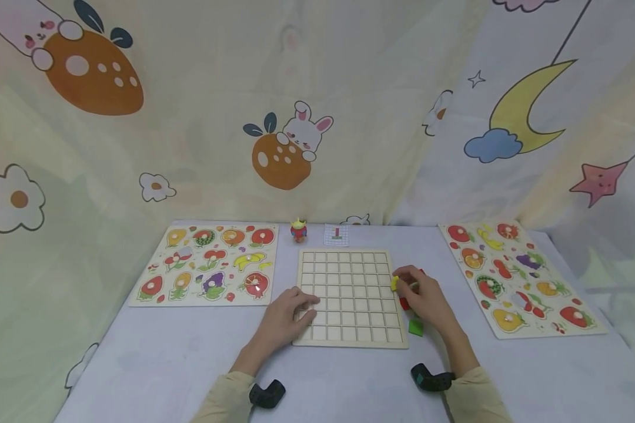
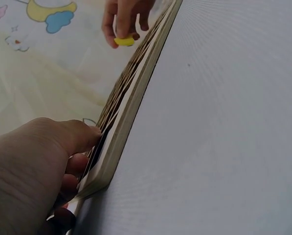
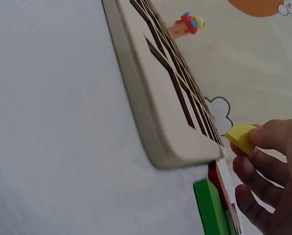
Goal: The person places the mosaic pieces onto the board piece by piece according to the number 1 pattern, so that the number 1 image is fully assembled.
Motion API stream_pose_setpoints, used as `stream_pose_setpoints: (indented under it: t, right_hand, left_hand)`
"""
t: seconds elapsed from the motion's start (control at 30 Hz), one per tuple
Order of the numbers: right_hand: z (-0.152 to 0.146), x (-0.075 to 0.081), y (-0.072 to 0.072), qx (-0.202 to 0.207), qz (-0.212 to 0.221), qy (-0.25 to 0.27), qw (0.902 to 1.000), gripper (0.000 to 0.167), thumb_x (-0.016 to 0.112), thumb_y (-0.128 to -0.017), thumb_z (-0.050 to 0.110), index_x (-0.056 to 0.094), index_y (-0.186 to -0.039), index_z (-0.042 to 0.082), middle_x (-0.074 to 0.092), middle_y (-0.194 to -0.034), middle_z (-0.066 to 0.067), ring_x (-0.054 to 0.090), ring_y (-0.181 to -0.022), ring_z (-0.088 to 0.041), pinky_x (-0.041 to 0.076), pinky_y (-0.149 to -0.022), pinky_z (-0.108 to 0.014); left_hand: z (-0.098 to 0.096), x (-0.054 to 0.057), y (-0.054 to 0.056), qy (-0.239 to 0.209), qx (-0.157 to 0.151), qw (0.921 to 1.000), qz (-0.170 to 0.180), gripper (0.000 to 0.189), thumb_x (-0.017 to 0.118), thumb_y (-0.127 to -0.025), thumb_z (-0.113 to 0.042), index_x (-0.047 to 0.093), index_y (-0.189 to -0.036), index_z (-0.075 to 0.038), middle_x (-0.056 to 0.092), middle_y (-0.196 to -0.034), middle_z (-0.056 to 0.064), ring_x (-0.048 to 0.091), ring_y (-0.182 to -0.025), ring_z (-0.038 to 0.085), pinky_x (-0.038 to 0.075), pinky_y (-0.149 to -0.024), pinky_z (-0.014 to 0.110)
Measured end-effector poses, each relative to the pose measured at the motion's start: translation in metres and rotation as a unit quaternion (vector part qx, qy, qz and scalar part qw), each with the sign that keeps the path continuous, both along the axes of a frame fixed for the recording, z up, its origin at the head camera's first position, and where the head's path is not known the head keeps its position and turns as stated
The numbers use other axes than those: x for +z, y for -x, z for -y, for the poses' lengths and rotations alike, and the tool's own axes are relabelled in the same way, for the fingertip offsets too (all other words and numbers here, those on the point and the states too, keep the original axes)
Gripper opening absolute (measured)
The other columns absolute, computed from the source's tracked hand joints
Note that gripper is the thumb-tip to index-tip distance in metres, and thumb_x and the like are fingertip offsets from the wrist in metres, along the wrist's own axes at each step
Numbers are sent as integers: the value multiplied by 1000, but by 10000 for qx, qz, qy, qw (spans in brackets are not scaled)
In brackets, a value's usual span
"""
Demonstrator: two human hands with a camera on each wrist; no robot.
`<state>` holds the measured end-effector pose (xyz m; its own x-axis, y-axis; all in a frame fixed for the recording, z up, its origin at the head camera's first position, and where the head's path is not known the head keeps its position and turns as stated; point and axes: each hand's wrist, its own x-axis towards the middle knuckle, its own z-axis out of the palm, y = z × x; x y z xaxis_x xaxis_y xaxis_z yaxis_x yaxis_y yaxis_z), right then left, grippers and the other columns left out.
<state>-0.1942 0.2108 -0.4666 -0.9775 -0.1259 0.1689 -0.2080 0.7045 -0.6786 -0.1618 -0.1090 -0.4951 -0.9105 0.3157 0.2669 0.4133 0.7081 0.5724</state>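
While the left hand (image 1: 281, 319) rests on the wooden grid board (image 1: 344, 296), fingers kinda loosely parted, head cam's got the right hand (image 1: 424, 294) holding a yellow block (image 1: 394, 284). Left wrist cam: thumb's at the board's edge. Right wrist cam: thumb and fingertip pinch that block, green block (image 3: 209, 208) near the lower fingers.

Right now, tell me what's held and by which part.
The right hand pinches the yellow block by the side nearer its palm. The left hand is at the left edge of the board; whether it grips cannot be told.
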Motion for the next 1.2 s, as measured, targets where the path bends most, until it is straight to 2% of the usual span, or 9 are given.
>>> stream_pose_setpoints:
  t: [0.1, 0.37, 0.67, 0.97, 1.2]
  right_hand:
    - [6, -1, 2, 21, 57, 115, 9999, 18, 58, -93, 17, 60, -110, 13, 66, -99, -4, 59, -88, -16, 48, -72, -24]
    - [17, -4, 5, 205, -210, 302, 9991, 17, 60, -92, 15, 61, -109, 11, 63, -98, -3, 55, -89, -15, 47, -73, -23]
    - [31, 0, 8, 327, -67, 434, 9985, 15, 60, -92, 16, 62, -106, 13, 63, -92, 0, 54, -83, -15, 48, -71, -21]
    - [44, -1, 14, 238, 290, 481, 9981, 16, 60, -92, 20, 62, -108, 17, 63, -93, 0, 55, -82, -15, 47, -71, -22]
    - [50, -1, 23, 373, 231, 455, 9980, 15, 60, -92, 19, 62, -107, 15, 63, -94, -1, 57, -81, -15, 48, -73, -24]
  left_hand:
    - [0, -1, 0, 10, -36, 10000, -28, 22, 68, -86, -28, 69, -108, -27, 55, -87, -16, 47, -80, 0, 41, -67, 18]
    - [1, -4, 1, 113, -139, 9998, -71, 24, 66, -87, -29, 67, -111, -28, 56, -91, -15, 49, -84, 1, 44, -71, 20]
    - [1, -4, 1, 98, -170, 9998, -95, 24, 65, -87, -30, 67, -111, -28, 56, -91, -14, 49, -84, 1, 44, -72, 21]
    - [1, -3, 0, 130, -190, 9997, -72, 25, 65, -88, -30, 66, -112, -27, 57, -91, -14, 49, -85, 2, 44, -73, 21]
    - [1, -2, 0, 118, -189, 9997, -34, 24, 65, -88, -30, 66, -112, -27, 57, -92, -14, 49, -85, 2, 44, -73, 21]
